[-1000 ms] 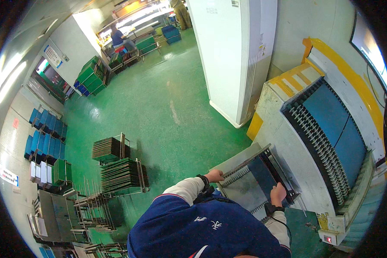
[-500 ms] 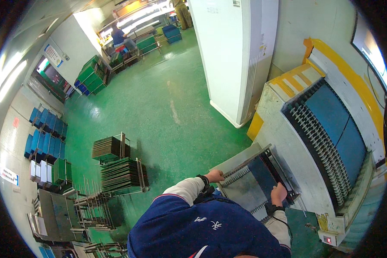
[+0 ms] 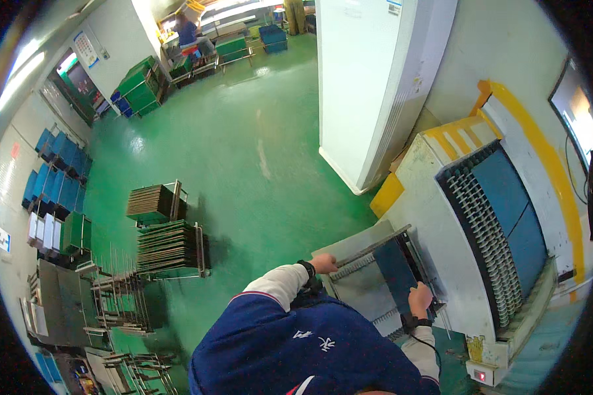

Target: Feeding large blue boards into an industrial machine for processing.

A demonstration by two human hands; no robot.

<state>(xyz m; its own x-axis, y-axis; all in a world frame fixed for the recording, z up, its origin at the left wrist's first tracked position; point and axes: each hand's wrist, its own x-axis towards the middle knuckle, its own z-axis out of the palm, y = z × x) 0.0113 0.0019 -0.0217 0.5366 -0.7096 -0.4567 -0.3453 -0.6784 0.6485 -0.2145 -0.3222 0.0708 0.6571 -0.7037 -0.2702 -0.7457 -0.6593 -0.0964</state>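
Observation:
Below me stands a metal rack (image 3: 356, 288) with a toothed rail along its side. A flat dark blue board (image 3: 393, 262) lies across its far right part. My left hand (image 3: 324, 264) is closed at the rack's left corner; what its fingers hold is hidden. On the other side, my right hand (image 3: 420, 301) is closed at the near end of the dark blue board, thumb side up, and appears to grip its edge. Dark bands circle both wrists, and a cord runs from the right one.
To the right stands a machine (image 3: 435, 197) with a roller conveyor (image 3: 486, 243) carrying blue boards (image 3: 507, 187). A tall white cabinet (image 3: 359, 92) rises ahead. Racks of stacked boards (image 3: 168, 249) and bare metal racks (image 3: 122, 296) stand left on the green floor. A seated person (image 3: 186, 31) is far off.
My view has turned slightly, so the floor racks appear further left. Both hands stay at the rack, closed as before, with the dark blue board between them and the machine.

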